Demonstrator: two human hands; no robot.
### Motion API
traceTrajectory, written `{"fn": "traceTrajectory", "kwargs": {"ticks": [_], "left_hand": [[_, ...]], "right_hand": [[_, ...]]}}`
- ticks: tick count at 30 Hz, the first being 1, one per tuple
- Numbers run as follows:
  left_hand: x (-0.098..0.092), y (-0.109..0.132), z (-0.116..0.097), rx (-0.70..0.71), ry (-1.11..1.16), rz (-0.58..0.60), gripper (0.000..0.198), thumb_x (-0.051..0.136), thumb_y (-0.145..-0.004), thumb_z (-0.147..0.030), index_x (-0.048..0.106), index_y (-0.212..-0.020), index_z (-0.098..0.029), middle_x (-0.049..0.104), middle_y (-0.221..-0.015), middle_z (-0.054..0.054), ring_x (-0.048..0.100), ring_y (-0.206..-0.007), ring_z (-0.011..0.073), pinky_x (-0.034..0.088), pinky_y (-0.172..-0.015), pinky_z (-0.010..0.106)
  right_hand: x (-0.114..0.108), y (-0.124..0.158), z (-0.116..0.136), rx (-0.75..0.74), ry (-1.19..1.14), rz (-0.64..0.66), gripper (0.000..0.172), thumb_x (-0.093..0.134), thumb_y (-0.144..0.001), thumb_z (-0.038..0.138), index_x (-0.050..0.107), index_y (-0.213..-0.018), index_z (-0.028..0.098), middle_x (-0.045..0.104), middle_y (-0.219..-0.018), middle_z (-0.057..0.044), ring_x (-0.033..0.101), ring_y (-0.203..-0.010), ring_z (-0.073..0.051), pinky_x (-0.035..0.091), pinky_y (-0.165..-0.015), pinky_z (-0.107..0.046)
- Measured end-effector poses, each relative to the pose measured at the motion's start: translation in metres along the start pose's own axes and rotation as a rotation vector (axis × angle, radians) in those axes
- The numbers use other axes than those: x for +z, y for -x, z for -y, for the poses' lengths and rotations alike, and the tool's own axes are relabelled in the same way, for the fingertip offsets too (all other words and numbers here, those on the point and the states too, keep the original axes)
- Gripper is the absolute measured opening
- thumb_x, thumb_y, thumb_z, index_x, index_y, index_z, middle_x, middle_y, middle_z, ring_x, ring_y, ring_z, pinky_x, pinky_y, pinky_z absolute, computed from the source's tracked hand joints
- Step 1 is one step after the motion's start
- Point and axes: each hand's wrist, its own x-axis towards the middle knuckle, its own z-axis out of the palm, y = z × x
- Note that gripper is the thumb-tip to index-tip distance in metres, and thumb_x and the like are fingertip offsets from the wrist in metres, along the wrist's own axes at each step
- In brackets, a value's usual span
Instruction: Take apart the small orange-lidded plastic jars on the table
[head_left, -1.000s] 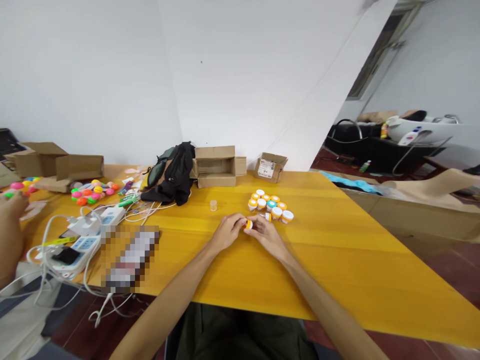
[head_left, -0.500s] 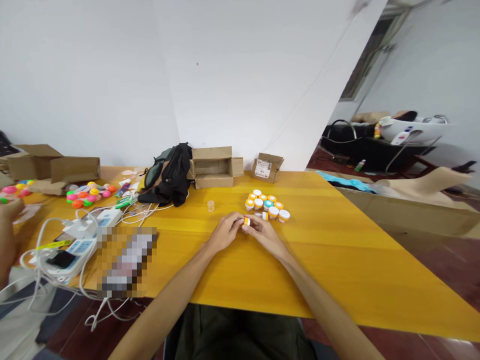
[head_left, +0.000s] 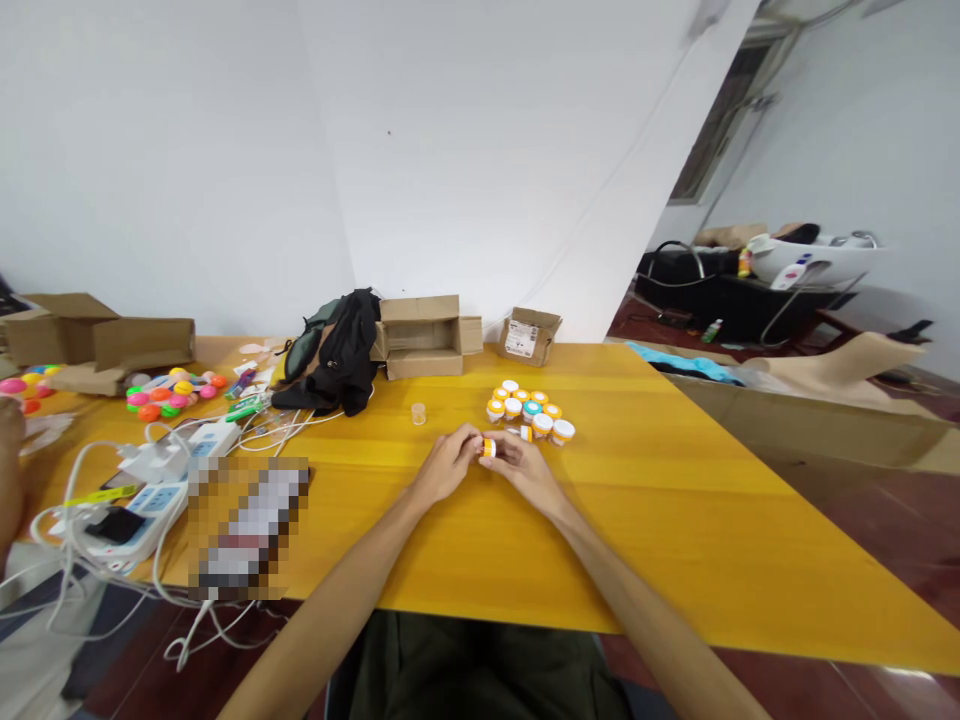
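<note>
Both my hands meet over the middle of the yellow table point(head_left: 675, 500). My left hand point(head_left: 444, 466) and my right hand point(head_left: 525, 467) pinch one small orange-and-white jar point(head_left: 488, 448) between their fingertips, just above the tabletop. Right behind them stands a cluster of several small jars point(head_left: 529, 407) with white, orange and one teal lid. A tiny clear cup point(head_left: 418, 413) sits alone to the left of that cluster.
At the back lie an open cardboard box point(head_left: 420, 335), a smaller box point(head_left: 529, 337) and a black bag point(head_left: 337, 350). White power strips and cables point(head_left: 142, 470) and bright plastic balls point(head_left: 169, 390) crowd the left end. Another person's hand point(head_left: 9, 470) shows at the left edge.
My hands stay together on the small jar, with only slight finger movement. The view has drifted a little to the right.
</note>
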Motion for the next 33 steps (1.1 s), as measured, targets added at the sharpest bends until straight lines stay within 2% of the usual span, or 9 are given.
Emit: {"fn": "traceTrajectory", "kwargs": {"ticks": [6,9,17,25,28,31,33], "left_hand": [[-0.004,0.004,-0.007,0.116,-0.037,0.016,0.023,0.044,-0.097,-0.033,0.060,-0.109,-0.022,0.067,-0.101,0.004,0.060,-0.089,0.0181,0.046,-0.084,0.027],[-0.006,0.005,-0.007,0.165,-0.059,0.021,0.022,0.043,-0.097,-0.029,0.059,-0.111,-0.022,0.066,-0.105,0.006,0.060,-0.093,0.0193,0.046,-0.088,0.029],[-0.006,0.004,-0.002,0.157,-0.175,-0.021,0.021,0.042,-0.098,-0.033,0.058,-0.091,-0.022,0.064,-0.090,0.003,0.058,-0.082,0.0178,0.045,-0.078,0.028],[-0.003,0.003,-0.005,0.025,-0.198,-0.021,0.030,0.040,-0.098,-0.036,0.055,-0.076,-0.021,0.060,-0.071,-0.002,0.055,-0.068,0.0159,0.042,-0.068,0.026],[-0.004,0.005,-0.006,0.054,-0.174,-0.025,0.025,0.041,-0.098,-0.036,0.057,-0.087,-0.021,0.064,-0.079,-0.001,0.058,-0.073,0.0164,0.044,-0.072,0.027],[-0.006,0.007,-0.006,0.176,-0.147,-0.005,0.020,0.042,-0.098,-0.032,0.058,-0.106,-0.022,0.066,-0.098,0.003,0.062,-0.087,0.0178,0.047,-0.081,0.028],[-0.006,0.007,-0.005,0.247,-0.159,0.020,0.022,0.040,-0.098,-0.027,0.058,-0.110,-0.023,0.066,-0.105,0.005,0.062,-0.094,0.0187,0.048,-0.086,0.029]], "right_hand": [[-0.004,0.000,0.007,0.025,-0.059,-0.022,0.042,0.082,-0.064,0.050,0.070,-0.095,0.024,0.075,-0.099,-0.004,0.068,-0.097,-0.025,0.052,-0.095,-0.043],[-0.005,0.001,0.009,0.053,-0.104,0.001,0.045,0.081,-0.064,0.055,0.071,-0.095,0.023,0.075,-0.098,-0.005,0.069,-0.095,-0.024,0.052,-0.094,-0.043],[-0.007,0.002,0.003,0.037,-0.099,0.008,0.046,0.083,-0.063,0.053,0.071,-0.097,0.024,0.075,-0.095,-0.004,0.067,-0.096,-0.023,0.050,-0.094,-0.040],[-0.008,-0.001,-0.005,-0.017,-0.055,0.031,0.045,0.081,-0.066,0.053,0.071,-0.098,0.024,0.074,-0.096,-0.004,0.067,-0.092,-0.022,0.051,-0.090,-0.038],[-0.008,0.000,-0.004,-0.012,-0.061,0.022,0.045,0.081,-0.067,0.054,0.071,-0.099,0.024,0.074,-0.099,-0.004,0.067,-0.094,-0.022,0.050,-0.092,-0.039],[-0.009,0.000,-0.002,-0.003,-0.074,0.022,0.045,0.081,-0.067,0.054,0.070,-0.098,0.024,0.074,-0.100,-0.004,0.067,-0.098,-0.023,0.049,-0.095,-0.040],[-0.009,0.000,-0.002,-0.006,-0.077,0.029,0.045,0.080,-0.067,0.055,0.071,-0.098,0.024,0.074,-0.099,-0.005,0.067,-0.098,-0.024,0.049,-0.095,-0.040]]}}
